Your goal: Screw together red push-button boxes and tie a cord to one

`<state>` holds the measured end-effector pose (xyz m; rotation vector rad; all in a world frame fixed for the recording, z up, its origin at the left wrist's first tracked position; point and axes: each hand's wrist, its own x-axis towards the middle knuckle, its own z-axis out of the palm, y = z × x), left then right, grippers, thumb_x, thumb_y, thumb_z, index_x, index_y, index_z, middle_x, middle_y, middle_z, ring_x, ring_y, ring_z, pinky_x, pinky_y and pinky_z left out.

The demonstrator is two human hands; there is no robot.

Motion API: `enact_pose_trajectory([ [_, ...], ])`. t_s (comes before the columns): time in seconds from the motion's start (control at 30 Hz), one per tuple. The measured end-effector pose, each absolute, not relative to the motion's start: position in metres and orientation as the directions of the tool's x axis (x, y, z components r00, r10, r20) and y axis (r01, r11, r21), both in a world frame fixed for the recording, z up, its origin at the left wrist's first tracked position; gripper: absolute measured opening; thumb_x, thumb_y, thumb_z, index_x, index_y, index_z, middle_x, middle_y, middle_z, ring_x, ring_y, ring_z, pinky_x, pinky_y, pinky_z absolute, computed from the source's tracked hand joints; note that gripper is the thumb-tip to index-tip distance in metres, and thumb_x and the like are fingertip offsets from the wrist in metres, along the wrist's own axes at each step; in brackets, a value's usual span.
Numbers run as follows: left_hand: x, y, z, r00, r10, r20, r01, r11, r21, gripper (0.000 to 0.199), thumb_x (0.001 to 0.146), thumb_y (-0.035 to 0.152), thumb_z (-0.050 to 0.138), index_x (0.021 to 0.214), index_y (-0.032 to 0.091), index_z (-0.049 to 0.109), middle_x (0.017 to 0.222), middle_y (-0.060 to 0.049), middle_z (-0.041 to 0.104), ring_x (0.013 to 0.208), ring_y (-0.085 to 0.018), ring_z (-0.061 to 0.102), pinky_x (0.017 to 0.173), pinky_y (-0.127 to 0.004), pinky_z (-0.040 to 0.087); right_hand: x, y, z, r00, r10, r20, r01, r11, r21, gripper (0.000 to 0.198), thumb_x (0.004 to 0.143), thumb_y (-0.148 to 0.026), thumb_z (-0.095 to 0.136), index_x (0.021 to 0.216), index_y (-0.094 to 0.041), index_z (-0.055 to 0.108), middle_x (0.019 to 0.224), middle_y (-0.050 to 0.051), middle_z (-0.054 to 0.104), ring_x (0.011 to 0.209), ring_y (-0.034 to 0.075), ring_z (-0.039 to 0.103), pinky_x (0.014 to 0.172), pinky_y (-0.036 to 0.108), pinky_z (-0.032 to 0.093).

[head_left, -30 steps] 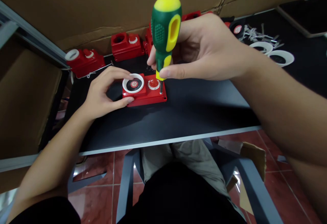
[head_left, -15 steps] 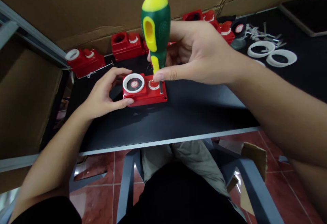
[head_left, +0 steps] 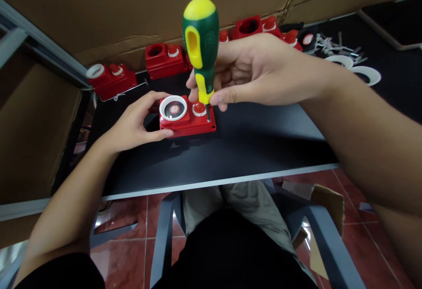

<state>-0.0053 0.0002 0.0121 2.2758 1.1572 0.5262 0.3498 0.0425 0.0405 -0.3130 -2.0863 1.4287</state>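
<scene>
A red plastic housing lies on the black tabletop, with a white ring around a dark disc at its left and a small red dome in a white collar at its right. My left hand grips its left end, thumb in front and fingers behind. In my right hand is a green and yellow screwdriver, held near upright by the lower handle between thumb and fingers. Its tip meets a screw by the front right corner of the housing.
More red housings stand along the cardboard wall at the back, one at the far left. White rings, a heap of screws and white bits, and a dark tablet-like slab lie to the right. The table's pale edge runs in front.
My right hand has shifted its fingers on the screwdriver, the thumb moving slightly right and the fingers now showing below the handle. The left hand keeps its hold on the housing.
</scene>
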Motion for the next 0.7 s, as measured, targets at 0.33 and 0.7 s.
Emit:
enact_pose_trajectory([
  [0.33,-0.007,-0.001,0.012,0.550,0.831,0.090,0.638,-0.486,0.597,0.087,0.090,0.081,0.097,0.156,0.032,0.069,0.162,-0.010,0.076,0.146,-0.042,0.076,0.129,-0.067,0.068,0.348,0.034,0.045,-0.761,0.555,0.336,-0.028,0.489,-0.872,0.035,0.096,-0.036,0.101,0.119,-0.018,0.081,0.120,0.003,0.084,0.100,0.012,0.074,0.090,0.023,0.063],
  [0.7,-0.007,0.000,0.014,0.563,0.821,0.094,0.650,-0.510,0.564,0.095,0.092,0.088,0.094,0.158,0.024,0.068,0.161,-0.013,0.077,0.143,-0.041,0.077,0.126,-0.058,0.069,0.337,0.028,0.041,-0.682,0.596,0.423,-0.002,0.577,-0.817,0.036,0.090,-0.039,0.103,0.112,-0.018,0.084,0.108,0.000,0.074,0.087,0.009,0.060,0.077,0.024,0.051],
])
